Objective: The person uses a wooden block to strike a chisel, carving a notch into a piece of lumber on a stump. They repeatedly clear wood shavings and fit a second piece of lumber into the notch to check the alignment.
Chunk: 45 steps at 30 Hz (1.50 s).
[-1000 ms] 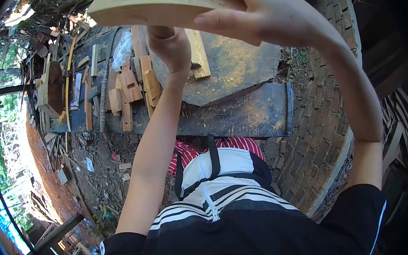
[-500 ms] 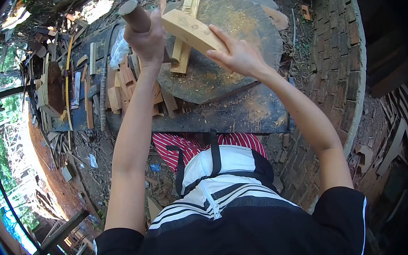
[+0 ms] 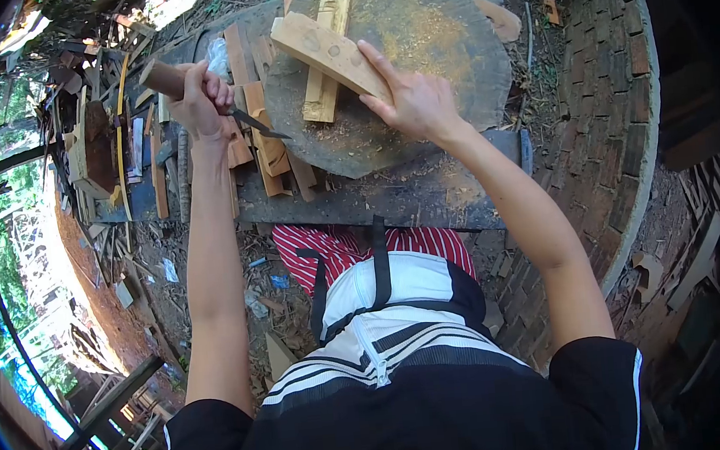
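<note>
My left hand (image 3: 202,102) is closed around the wooden handle (image 3: 164,78) of a tool whose thin dark blade (image 3: 259,126) points right, over the left edge of the round wood stump (image 3: 457,65). My right hand (image 3: 418,106) grips the right end of a thick pale wooden block (image 3: 328,51), thumb on the near side and forefinger along the top. The block lies tilted across a longer yellowish wood strip (image 3: 316,101) on the stump. Wood shavings (image 3: 426,38) are scattered over the stump.
Under the stump is a dark table (image 3: 350,205). Wood offcuts (image 3: 270,152) and a clear plastic bag (image 3: 217,57) are left of the stump. A brick strip (image 3: 601,113) curves along the right. More scraps cover the ground at the far left.
My left hand has moved left and down with the tool, away from the block, and the blade now shows more fully. The block has shifted slightly left in my right hand.
</note>
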### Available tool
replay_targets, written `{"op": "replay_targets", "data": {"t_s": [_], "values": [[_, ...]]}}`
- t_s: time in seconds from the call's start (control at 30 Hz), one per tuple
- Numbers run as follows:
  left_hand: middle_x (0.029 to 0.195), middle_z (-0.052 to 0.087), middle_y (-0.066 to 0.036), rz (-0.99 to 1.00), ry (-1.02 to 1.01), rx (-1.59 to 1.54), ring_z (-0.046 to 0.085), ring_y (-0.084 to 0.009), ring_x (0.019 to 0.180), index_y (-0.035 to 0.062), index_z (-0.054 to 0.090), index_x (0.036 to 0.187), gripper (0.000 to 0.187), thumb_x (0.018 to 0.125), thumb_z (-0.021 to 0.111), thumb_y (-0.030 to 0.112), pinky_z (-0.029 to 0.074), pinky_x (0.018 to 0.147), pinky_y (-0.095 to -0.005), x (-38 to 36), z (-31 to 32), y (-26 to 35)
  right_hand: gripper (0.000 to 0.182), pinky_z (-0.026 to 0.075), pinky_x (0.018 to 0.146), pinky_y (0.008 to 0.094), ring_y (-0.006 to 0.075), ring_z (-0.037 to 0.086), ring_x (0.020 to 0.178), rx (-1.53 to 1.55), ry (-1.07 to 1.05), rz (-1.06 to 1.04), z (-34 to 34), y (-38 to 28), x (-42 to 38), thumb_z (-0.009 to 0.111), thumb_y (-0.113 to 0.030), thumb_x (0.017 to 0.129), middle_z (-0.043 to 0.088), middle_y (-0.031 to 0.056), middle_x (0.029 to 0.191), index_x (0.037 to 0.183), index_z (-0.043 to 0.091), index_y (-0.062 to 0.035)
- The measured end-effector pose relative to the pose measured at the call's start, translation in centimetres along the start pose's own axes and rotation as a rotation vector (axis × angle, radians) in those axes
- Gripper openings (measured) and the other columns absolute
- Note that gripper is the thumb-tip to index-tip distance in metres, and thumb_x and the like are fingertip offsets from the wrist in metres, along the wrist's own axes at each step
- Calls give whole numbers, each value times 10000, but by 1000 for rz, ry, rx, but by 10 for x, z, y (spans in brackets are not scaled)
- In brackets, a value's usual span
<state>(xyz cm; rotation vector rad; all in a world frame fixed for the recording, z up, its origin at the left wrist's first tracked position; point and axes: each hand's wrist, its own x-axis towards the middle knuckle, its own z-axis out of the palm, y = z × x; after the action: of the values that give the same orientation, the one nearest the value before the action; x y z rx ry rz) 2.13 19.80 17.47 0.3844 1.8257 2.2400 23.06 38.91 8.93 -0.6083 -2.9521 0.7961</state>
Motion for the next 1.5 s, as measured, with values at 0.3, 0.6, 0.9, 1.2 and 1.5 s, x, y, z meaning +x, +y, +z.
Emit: {"op": "replay_targets", "data": {"t_s": [0.3, 0.6, 0.9, 1.2, 1.5], "values": [[553, 419, -14, 127, 86, -187, 426, -130, 452, 87, 466, 718, 228, 869, 638, 89, 370, 445, -302, -2, 46, 11, 805, 566, 615, 486, 395, 712, 713, -10, 79, -49, 5, -2, -1, 591, -531, 926, 716, 192, 826, 1593, 176, -357], [566, 449, -22, 235, -51, -90, 420, -103, 437, 57, 513, 835, 135, 879, 635, 21, 379, 420, -273, -18, 72, -1, 806, 567, 622, 483, 391, 713, 725, -19, 87, -34, 3, -5, -3, 614, -511, 914, 717, 188, 846, 1587, 203, -348], [583, 478, -32, 291, -70, -37, 441, -103, 436, 46, 503, 823, 153, 886, 641, 23, 375, 414, -269, -28, 82, -5, 807, 566, 624, 475, 392, 712, 722, -1, 64, -24, 1, -7, -4, 616, -509, 914, 717, 189, 852, 1589, 204, -351], [557, 471, -34, 324, -21, 34, 445, -103, 431, 35, 503, 809, 165, 878, 651, 12, 372, 414, -265, -29, 88, -11, 814, 588, 664, 455, 349, 733, 791, 217, 65, 23, 5, 8, 17, 624, -537, 912, 715, 194, 998, 1589, 251, -281], [581, 560, 14, 580, 34, 165, 566, -68, 548, 36, 550, 698, 166, 793, 683, 2, 428, 502, -222, -34, 94, -12, 822, 577, 615, 365, 233, 699, 692, 361, 224, -585, -204, -108, 7, 526, -437, 943, 696, 192, 803, 1556, 243, 32]]}}
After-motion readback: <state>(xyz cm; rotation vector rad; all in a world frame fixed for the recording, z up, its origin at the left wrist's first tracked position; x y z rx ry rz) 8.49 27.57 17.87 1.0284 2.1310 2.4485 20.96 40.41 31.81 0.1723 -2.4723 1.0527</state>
